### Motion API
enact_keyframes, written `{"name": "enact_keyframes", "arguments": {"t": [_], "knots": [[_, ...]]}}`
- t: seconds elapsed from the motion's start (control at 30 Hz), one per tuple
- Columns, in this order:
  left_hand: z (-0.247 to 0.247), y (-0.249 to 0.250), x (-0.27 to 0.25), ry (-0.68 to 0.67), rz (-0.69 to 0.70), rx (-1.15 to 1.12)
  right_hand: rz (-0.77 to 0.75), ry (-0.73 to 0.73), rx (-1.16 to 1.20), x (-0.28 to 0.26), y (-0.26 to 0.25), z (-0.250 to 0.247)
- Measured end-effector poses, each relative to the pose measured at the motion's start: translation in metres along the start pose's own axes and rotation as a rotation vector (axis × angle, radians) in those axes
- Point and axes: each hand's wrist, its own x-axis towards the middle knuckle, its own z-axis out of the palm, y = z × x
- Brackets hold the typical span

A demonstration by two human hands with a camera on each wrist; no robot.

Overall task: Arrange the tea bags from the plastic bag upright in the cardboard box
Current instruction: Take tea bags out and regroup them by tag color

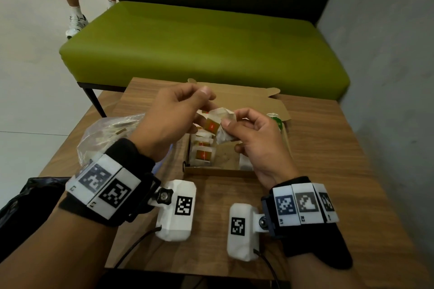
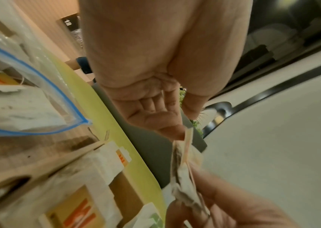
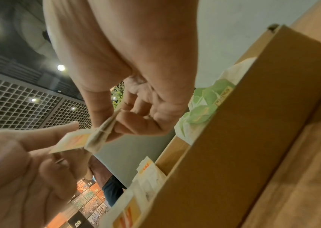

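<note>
Over the open cardboard box (image 1: 218,170) both hands hold one white tea bag (image 1: 223,122) with an orange tag (image 1: 211,126). My left hand (image 1: 198,107) pinches the tag end, and my right hand (image 1: 231,118) pinches the crumpled paper pouch. The right wrist view shows my right hand (image 3: 109,123) with thumb and finger on the pouch (image 3: 99,134). Orange-tagged tea bags (image 1: 203,153) stand upright in the box's left part, and a green-tagged one (image 1: 275,119) is at its far right. The clear plastic bag (image 1: 105,134) lies left of the box, behind my left wrist, with tea bags inside.
The box stands on a small wooden table (image 1: 328,148). A green bench (image 1: 199,47) runs behind it, with a grey wall (image 1: 387,54) on the right. A person's legs (image 1: 75,7) stand at the far left. A black bag (image 1: 28,195) lies at the table's left edge.
</note>
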Motion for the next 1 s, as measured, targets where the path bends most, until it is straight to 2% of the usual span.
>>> {"name": "enact_keyframes", "arguments": {"t": [0.2,0.27,0.47,0.63,0.73,0.83,1.0], "knots": [[-0.006,0.001,-0.002,-0.149,-0.038,0.019,0.000,0.038,0.021,0.001,0.000,0.000],[-0.003,0.000,-0.003,-0.161,-0.063,-0.006,-0.011,0.030,0.003,0.000,0.000,0.001],[-0.003,0.000,-0.001,-0.067,-0.090,-0.105,-0.120,0.046,-0.160,0.001,0.005,-0.001],[-0.005,0.004,-0.001,-0.067,-0.036,-0.134,-0.070,0.037,-0.100,0.003,0.007,-0.001],[-0.006,0.006,-0.001,-0.058,0.005,-0.136,-0.064,0.046,-0.147,0.002,0.006,-0.002],[-0.002,0.004,-0.001,-0.064,0.016,-0.073,-0.063,0.040,-0.162,0.001,0.005,-0.003],[0.002,-0.005,0.002,0.001,0.084,0.144,-0.065,0.025,-0.175,0.003,0.007,-0.005]]}}
